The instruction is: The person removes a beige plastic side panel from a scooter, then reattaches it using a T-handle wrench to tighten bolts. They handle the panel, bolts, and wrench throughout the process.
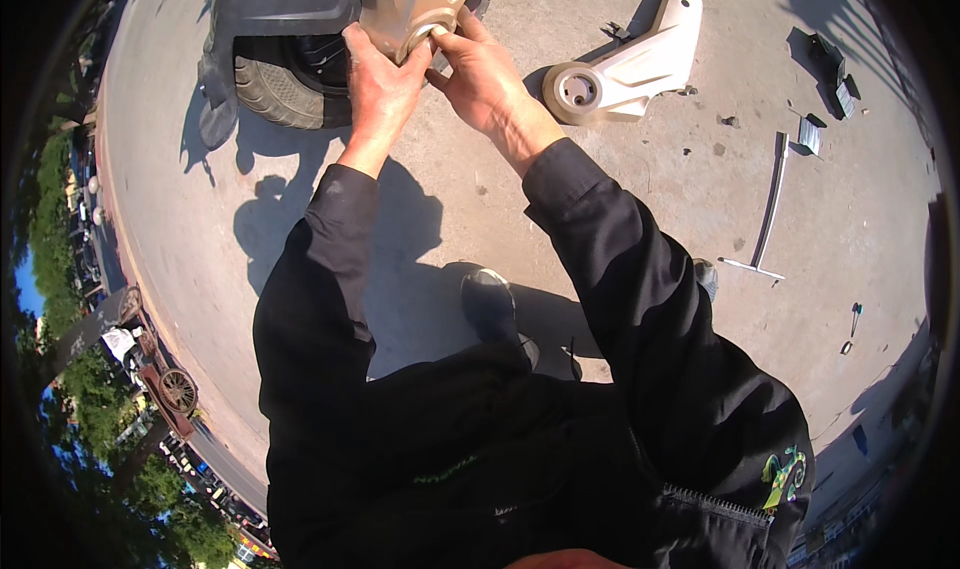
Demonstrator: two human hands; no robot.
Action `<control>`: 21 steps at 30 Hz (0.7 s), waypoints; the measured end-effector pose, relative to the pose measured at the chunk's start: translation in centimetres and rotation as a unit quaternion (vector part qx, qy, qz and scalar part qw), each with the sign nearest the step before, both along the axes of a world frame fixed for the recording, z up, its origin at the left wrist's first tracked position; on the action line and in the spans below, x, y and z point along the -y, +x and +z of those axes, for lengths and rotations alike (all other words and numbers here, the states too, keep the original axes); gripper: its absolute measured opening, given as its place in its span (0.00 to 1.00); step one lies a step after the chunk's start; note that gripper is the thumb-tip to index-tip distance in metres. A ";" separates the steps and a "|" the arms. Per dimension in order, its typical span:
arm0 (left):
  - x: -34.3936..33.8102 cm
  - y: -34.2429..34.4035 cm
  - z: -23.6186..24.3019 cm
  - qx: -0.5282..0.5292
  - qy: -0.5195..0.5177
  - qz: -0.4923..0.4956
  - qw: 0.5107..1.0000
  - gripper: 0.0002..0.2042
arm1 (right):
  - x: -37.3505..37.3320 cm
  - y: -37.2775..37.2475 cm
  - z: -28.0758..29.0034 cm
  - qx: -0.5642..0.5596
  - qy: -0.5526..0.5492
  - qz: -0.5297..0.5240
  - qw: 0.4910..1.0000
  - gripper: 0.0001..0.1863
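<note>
A bronze-coloured scooter body panel (405, 4) stands at the top, with a round ringed opening at its lower end. My left hand (383, 87) is closed on the panel's lower left edge, thumb beside the ring. From the other side, my right hand (487, 87) grips the ring's right rim, with its thumb and fingertips bent in at the opening. Whether a small part sits between those fingertips is hidden. Just left of the panel are a black fender (285, 4) and a treaded tyre (285, 94).
A second gold panel (650, 59) with a round hole lies on the concrete to the right. Beyond it are a black box-like part (828, 64), a T-handle wrench (772, 204) and a small screwdriver (856, 317). My shoe (488, 304) stands below my hands.
</note>
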State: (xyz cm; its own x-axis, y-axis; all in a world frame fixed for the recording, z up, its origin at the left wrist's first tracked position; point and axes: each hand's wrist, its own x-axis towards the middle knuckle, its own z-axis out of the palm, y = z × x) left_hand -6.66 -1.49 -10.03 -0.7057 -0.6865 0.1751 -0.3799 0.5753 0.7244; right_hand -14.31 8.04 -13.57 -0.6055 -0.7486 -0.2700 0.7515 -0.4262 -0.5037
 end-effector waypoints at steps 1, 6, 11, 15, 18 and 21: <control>-0.1 -0.1 -0.5 -0.009 -0.017 -0.011 1.000 0.36 | -0.6 -0.3 -0.8 -0.001 -0.017 0.010 1.000 0.28; 0.6 0.7 0.6 0.027 -0.004 -0.046 0.999 0.37 | -1.4 -0.4 -2.8 -0.158 0.088 0.043 0.983 0.33; 1.5 1.9 0.9 0.010 0.073 -0.102 0.992 0.37 | -1.4 -1.4 -3.4 -0.357 0.121 0.002 0.926 0.34; 0.7 1.0 0.7 0.002 0.018 -0.073 0.997 0.36 | -0.8 -2.1 -4.7 -0.435 0.130 -0.022 0.891 0.36; 0.8 1.0 0.4 0.004 0.017 -0.065 0.998 0.36 | -0.7 -2.4 -5.4 -0.449 0.123 -0.022 0.885 0.36; 1.4 1.3 0.1 0.000 0.046 -0.079 0.996 0.36 | -0.8 -2.9 -5.5 -0.481 0.132 -0.019 0.866 0.35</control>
State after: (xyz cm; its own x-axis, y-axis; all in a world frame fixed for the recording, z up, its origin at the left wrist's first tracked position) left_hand -5.33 -2.85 -9.94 -0.8067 -0.5794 0.1168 -0.2890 0.5591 0.7771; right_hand -17.16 8.85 -19.08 -0.6678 -0.7126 0.2150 -0.0829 -0.2158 -0.9729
